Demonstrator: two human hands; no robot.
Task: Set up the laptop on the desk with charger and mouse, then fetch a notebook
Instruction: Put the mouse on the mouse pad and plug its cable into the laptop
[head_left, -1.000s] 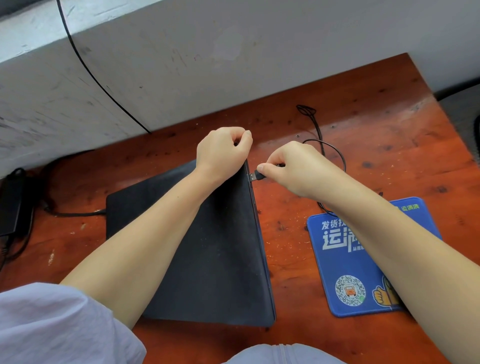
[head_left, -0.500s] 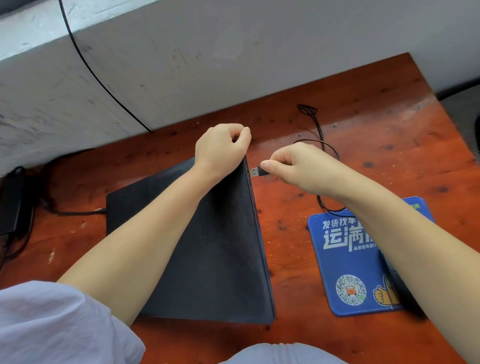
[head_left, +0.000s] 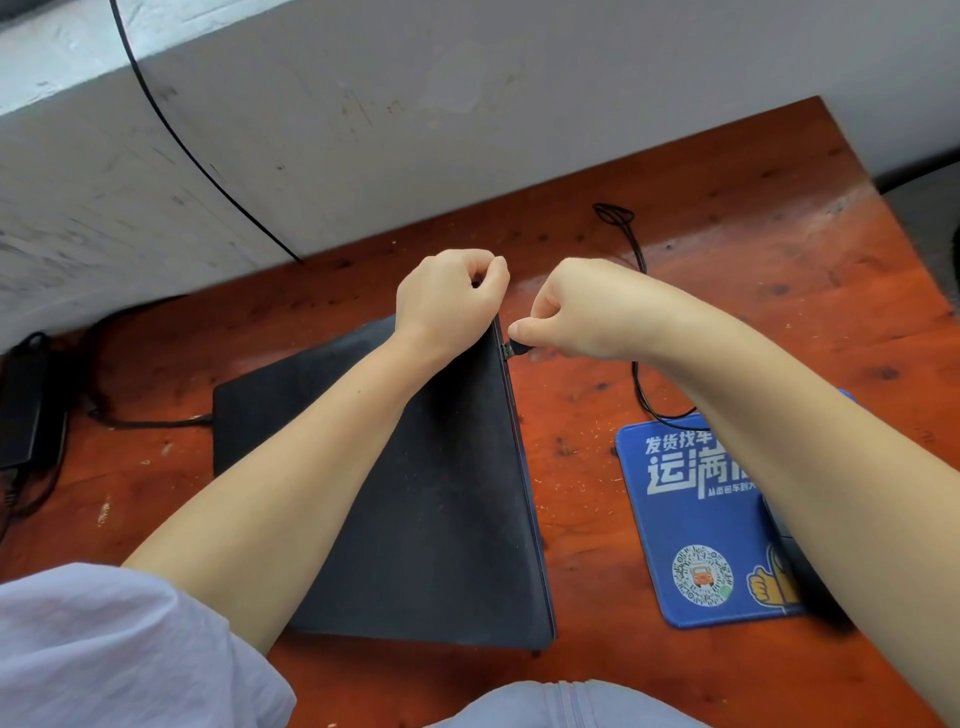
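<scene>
Pinching the small plug (head_left: 514, 350), the right hand (head_left: 582, 312) keeps a narrow grip on it with the plug's tip at the laptop's right edge; the left hand (head_left: 447, 301) is curled tight over the far right corner of the same edge, steadying it.

Risks, largest thing first. The table (head_left: 727, 249) carries the closed laptop (head_left: 415, 493), which lies flat but could slide leftward if the push outweighs the left hand's hold. Right of the laptop, the blue mouse pad (head_left: 696, 519) sits under the right forearm, and a dark shape on it, probably the mouse, is mostly hidden; a dragging arm could shove either. The thin black cable (head_left: 635, 374) loops beyond the pad and might snag. Smallest, the plug may be misaligned or flipped, so forcing it could damage the port. Left of the laptop, a power brick (head_left: 23, 410) and its lead appear connected.
</scene>
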